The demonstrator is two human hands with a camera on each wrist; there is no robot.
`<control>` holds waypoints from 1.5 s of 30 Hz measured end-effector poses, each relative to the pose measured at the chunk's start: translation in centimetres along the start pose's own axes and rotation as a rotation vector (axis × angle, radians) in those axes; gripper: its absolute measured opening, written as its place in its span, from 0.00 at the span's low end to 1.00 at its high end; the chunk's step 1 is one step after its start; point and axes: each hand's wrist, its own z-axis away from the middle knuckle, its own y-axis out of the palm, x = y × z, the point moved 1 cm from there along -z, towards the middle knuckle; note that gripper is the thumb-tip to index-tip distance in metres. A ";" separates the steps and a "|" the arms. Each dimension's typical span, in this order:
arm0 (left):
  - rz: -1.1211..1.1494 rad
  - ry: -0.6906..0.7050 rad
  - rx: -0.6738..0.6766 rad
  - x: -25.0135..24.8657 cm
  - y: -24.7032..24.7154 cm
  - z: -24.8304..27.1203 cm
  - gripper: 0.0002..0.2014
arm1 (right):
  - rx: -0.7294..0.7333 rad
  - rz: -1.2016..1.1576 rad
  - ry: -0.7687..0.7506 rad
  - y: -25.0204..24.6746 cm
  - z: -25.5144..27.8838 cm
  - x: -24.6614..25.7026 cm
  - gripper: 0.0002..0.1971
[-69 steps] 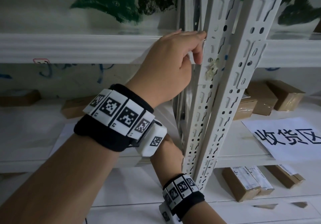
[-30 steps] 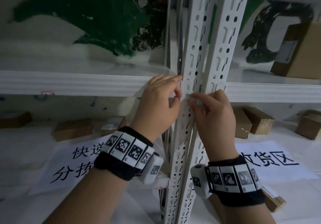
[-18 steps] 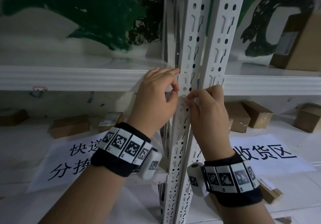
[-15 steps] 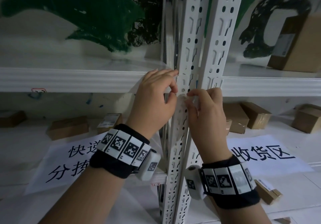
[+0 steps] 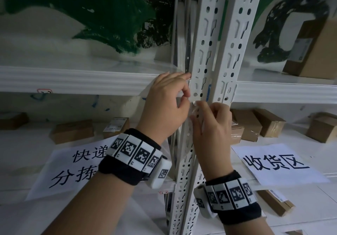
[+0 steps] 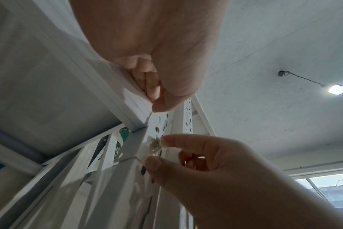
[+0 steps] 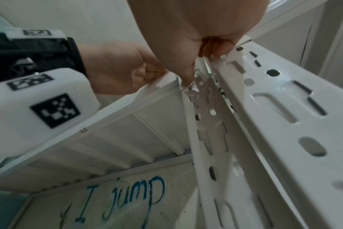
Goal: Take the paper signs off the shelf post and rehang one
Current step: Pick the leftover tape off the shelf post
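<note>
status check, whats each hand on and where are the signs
Right hand pinching a tape wad on the post. Left hand gripping the post edge. Both signs flat on the shelf. Nothing blocking.

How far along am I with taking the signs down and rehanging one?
Done: both paper signs lie flat on the shelf, off the post. In hand: your right hand pinches a crumpled tape scrap at the post while the left hand touches the post edge. Left: rehanging one sign.

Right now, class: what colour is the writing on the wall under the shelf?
Blue writing, clearest in the right wrist view.
</note>
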 end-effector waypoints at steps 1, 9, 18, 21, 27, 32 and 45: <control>0.001 -0.001 0.001 -0.1 0.0 0.0 0.05 | 0.012 0.007 -0.003 -0.2 -0.2 -0.1 0.18; -0.002 -0.003 0.003 -0.1 -0.1 0.1 0.05 | 0.100 0.021 0.023 -1.4 -0.9 0.8 0.31; -0.011 -0.019 -0.011 0.0 0.1 -0.2 0.05 | 0.106 0.183 0.021 -0.8 -0.3 0.7 0.12; -0.034 -0.030 -0.017 -0.2 0.1 -0.2 0.06 | 0.055 0.164 0.003 -0.7 -0.2 0.5 0.14; -0.027 -0.012 -0.007 0.1 0.3 -0.1 0.05 | -0.015 0.047 0.031 -0.5 -1.1 -0.3 0.09; -0.011 0.001 0.042 0.2 -0.2 0.0 0.05 | 0.040 0.012 -0.031 -0.3 0.8 -1.1 0.04; 0.088 -0.036 0.296 0.8 -2.7 1.3 0.04 | 0.161 -0.347 0.175 1.7 7.9 -0.2 0.10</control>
